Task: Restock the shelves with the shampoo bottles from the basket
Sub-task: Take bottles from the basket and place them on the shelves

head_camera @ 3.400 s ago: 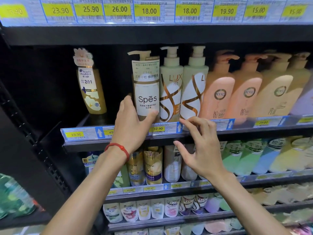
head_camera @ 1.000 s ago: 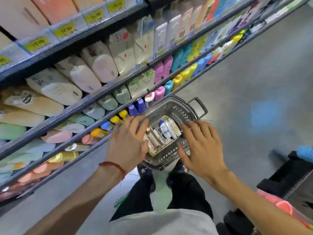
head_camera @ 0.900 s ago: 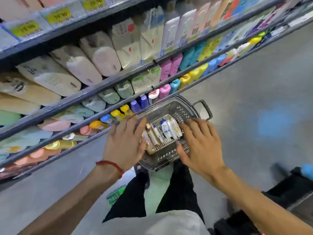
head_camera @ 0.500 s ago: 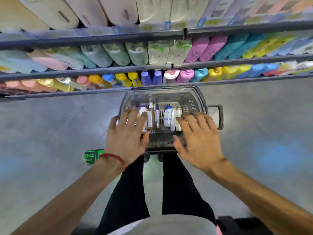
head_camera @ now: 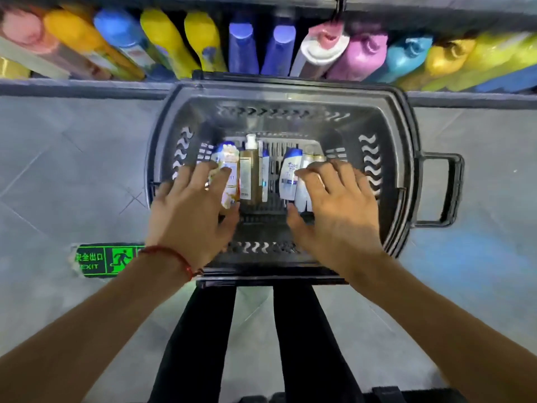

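A dark grey plastic basket (head_camera: 404, 135) stands on the floor below me, with several shampoo bottles lying in its bottom. Among them are an amber pump bottle (head_camera: 249, 173), a white bottle with a blue cap (head_camera: 289, 173) and a cream bottle with a blue cap (head_camera: 228, 158). My left hand (head_camera: 190, 216), a red cord on its wrist, hovers with spread fingers over the cream bottle. Over the white bottles on the right, my right hand (head_camera: 338, 210) reaches down with fingers spread. Neither hand grips anything.
The lowest shelf (head_camera: 72, 84) runs along the top of the view, packed with yellow, blue, purple, pink and teal bottles. The basket's handle (head_camera: 447, 190) sticks out to the right. A green exit sticker (head_camera: 104, 258) is on the grey floor. My legs stand just behind the basket.
My view has turned from the upper shelf down to the basket. Both hands have come down from the shelf edge and now reach into the basket, closer to the bottles.
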Demonstrator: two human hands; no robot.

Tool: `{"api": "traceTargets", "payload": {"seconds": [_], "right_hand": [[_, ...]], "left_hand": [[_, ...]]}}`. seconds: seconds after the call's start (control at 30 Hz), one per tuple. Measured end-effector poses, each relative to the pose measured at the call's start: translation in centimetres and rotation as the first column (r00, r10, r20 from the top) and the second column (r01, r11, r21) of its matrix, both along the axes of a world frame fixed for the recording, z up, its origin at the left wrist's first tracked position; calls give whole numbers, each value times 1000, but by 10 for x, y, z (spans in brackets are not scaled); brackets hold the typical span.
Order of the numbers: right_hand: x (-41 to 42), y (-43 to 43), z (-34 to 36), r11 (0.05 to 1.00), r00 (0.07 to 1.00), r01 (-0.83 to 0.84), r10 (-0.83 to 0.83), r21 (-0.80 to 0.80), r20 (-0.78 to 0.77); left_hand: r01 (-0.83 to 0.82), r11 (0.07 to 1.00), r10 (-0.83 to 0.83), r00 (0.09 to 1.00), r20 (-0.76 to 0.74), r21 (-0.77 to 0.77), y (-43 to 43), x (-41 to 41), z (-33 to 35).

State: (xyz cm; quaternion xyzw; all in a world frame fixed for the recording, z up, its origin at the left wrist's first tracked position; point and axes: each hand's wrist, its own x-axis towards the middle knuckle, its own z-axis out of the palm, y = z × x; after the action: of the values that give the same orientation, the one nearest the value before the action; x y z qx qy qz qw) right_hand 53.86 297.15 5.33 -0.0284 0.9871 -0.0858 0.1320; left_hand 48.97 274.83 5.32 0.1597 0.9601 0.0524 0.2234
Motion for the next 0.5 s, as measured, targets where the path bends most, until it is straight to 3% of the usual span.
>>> {"api": "traceTargets", "payload": {"seconds": [0.1,0.27,0.5], "right_hand": [[-12,3,-64,991,991,123,-119,-51,67],[-24,-5,-167,941,954,268,-229,-207,192],[-24,-41,-290,723,813,540,-314,-432,491]], "left_hand": [[-120,992,119,993,13,34,-2,-3,-56],[-156,987,154,987,53,47,-6,1,-130],[-224,974,219,966,139,22,-12,2,-203]]}}
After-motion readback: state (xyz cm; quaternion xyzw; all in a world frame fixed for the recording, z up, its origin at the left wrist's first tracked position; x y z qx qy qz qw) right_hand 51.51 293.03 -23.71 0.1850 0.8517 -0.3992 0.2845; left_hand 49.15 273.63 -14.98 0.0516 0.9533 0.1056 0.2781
